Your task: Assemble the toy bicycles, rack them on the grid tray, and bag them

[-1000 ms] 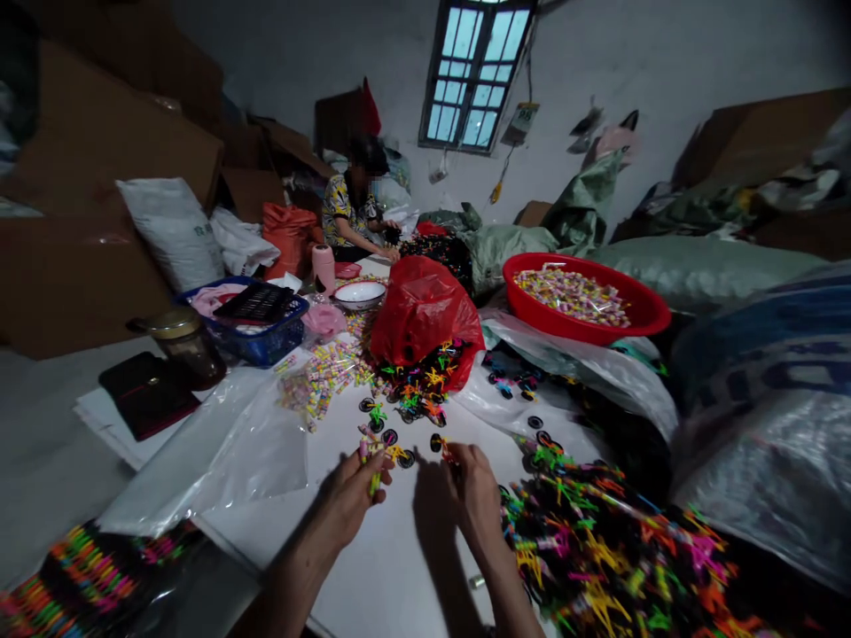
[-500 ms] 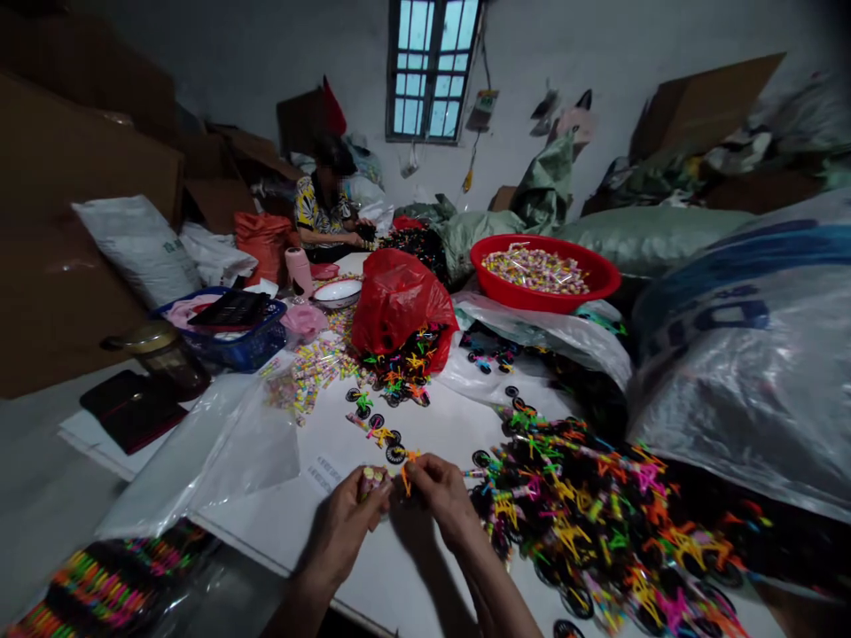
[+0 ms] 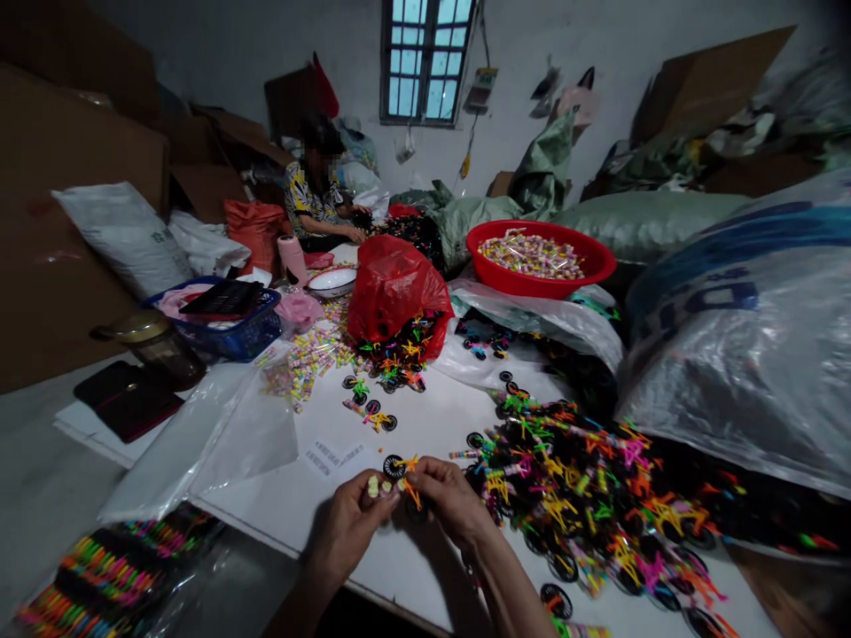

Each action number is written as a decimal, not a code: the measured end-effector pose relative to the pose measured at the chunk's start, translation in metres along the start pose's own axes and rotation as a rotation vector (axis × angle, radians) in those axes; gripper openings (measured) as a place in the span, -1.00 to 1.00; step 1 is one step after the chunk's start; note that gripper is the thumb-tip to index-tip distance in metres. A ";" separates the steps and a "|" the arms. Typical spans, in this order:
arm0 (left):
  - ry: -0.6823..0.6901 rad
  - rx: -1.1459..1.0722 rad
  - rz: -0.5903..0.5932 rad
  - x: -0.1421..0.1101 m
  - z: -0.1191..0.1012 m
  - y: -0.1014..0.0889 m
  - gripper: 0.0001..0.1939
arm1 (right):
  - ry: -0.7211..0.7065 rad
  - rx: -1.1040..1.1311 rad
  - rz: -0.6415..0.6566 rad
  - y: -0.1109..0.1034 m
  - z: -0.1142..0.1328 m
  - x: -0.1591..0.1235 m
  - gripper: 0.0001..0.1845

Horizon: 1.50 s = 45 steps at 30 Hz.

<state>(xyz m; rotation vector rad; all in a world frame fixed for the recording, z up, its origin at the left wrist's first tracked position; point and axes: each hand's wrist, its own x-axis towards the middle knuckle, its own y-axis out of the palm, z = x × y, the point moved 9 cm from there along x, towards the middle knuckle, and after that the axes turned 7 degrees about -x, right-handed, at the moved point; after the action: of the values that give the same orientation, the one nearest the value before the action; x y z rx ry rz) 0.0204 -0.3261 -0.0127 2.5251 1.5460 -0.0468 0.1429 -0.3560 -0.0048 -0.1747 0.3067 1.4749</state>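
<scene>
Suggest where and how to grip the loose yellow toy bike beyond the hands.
I'd pinch the yellow toy bike mid-frame, between its black wheels, from above and the near side: it seems to lie flat, with other bikes just beyond.

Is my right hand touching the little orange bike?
Touching: the head view shows fingers of the right hand pinching the orange bike.

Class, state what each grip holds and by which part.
The right grip pinches an orange toy bicycle by its frame; the left grip holds small yellow-ended pieces, exact hold hidden.
</scene>
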 end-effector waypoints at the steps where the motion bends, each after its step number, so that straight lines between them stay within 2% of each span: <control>1: 0.024 0.068 -0.022 -0.001 -0.002 -0.001 -0.73 | -0.016 -0.031 -0.019 0.000 0.000 -0.001 -0.61; 3: 0.044 0.169 -0.069 -0.003 -0.001 -0.001 -0.81 | -0.090 -0.184 -0.142 -0.002 0.004 -0.003 -0.64; 6: 0.021 0.173 -0.156 -0.006 0.005 -0.001 -0.87 | -0.200 -0.491 -0.361 -0.003 0.010 -0.005 -0.67; 7: 0.010 0.147 -0.173 -0.006 0.008 -0.002 -0.86 | -0.215 -0.535 -0.363 -0.001 0.012 -0.005 -0.67; 9: -0.018 0.084 -0.173 -0.004 0.013 -0.003 -0.82 | -0.234 -0.548 -0.284 -0.006 0.022 -0.011 -0.62; 11: -0.069 0.019 -0.166 -0.001 0.019 -0.011 -0.71 | -0.261 -0.631 -0.278 -0.035 0.052 -0.033 -0.57; 12: -0.095 -0.019 -0.185 0.000 0.023 -0.019 -0.64 | -0.285 -0.751 -0.353 -0.060 0.075 -0.050 -0.57; 13: -0.119 -0.062 -0.220 0.000 0.027 -0.028 -0.57 | -0.259 -0.909 -0.485 -0.090 0.098 -0.068 -0.58; 14: -0.142 -0.111 -0.258 0.000 0.031 -0.036 -0.51 | -0.219 -1.092 -0.664 -0.119 0.121 -0.087 -0.61; 15: -0.162 -0.164 -0.287 -0.001 0.036 -0.043 -0.46 | -0.182 -1.301 -0.856 -0.139 0.144 -0.104 -0.62; 16: -0.180 -0.219 -0.298 -0.002 0.039 -0.045 -0.43 | -0.156 -1.480 -1.036 -0.147 0.163 -0.114 -0.64; 17: -0.199 -0.271 -0.289 -0.003 0.042 -0.043 -0.41 | -0.154 -1.611 -1.131 -0.142 0.172 -0.112 -0.68; 18: -0.215 -0.320 -0.264 -0.003 0.044 -0.038 -0.40 | -0.186 -1.685 -1.137 -0.125 0.172 -0.097 -0.74; 19: -0.225 -0.368 -0.234 -0.003 0.044 -0.032 -0.40 | -0.255 -1.699 -1.012 -0.099 0.162 -0.069 -0.78; 20: -0.231 -0.413 -0.210 -0.003 0.043 -0.027 -0.40 | -0.320 -1.689 -0.792 -0.064 0.143 -0.031 -0.81; 22: -0.236 -0.490 -0.199 -0.004 0.038 -0.022 -0.38 | -0.328 -1.633 -0.378 0.004 0.093 0.041 -0.76; 23: -0.243 -0.517 -0.215 -0.004 0.037 -0.025 -0.37 | -0.321 -1.601 -0.275 0.030 0.073 0.068 -0.75; 25: -0.259 -0.538 -0.264 -0.005 0.035 -0.036 -0.35 | -0.279 -1.520 -0.282 0.050 0.052 0.098 -0.80; 27: -0.259 -0.524 -0.300 -0.005 0.033 -0.047 -0.37 | -0.279 -1.381 -0.358 0.041 0.049 0.099 -0.81; 29: -0.225 -0.497 -0.303 -0.002 0.031 -0.051 -0.41 | -0.310 -1.154 -0.366 0.021 0.051 0.082 -0.77; 31: -0.170 -0.467 -0.280 0.003 0.027 -0.047 -0.48 | -0.305 -0.838 -0.307 0.002 0.048 0.060 -0.74; 33: -0.123 -0.456 -0.232 0.008 0.022 -0.036 -0.57 | -0.249 -0.529 -0.215 -0.003 0.035 0.041 -0.68; 35: -0.096 -0.466 -0.160 0.011 0.018 -0.025 -0.64 | -0.192 -0.316 -0.162 0.000 0.020 0.028 -0.62; 37: -0.075 -0.469 -0.110 0.010 0.015 -0.020 -0.69 | -0.180 -0.207 -0.152 0.004 0.012 0.021 -0.59; 39: -0.058 -0.450 -0.092 0.007 0.013 -0.023 -0.71 | -0.181 -0.157 -0.125 0.010 0.011 0.019 -0.58; 41: -0.042 -0.428 -0.079 0.003 0.011 -0.028 -0.74 | -0.140 -0.136 -0.038 0.019 0.010 0.018 -0.58; 45: -0.031 -0.333 0.054 -0.004 0.006 -0.027 -0.74 | -0.008 -0.046 0.120 0.034 0.003 0.011 -0.56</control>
<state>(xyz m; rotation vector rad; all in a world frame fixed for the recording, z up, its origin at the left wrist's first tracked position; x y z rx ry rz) -0.0045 -0.3184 -0.0216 2.2907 1.3449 0.1645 0.1098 -0.3419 -0.0028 -0.1900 0.2810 1.6017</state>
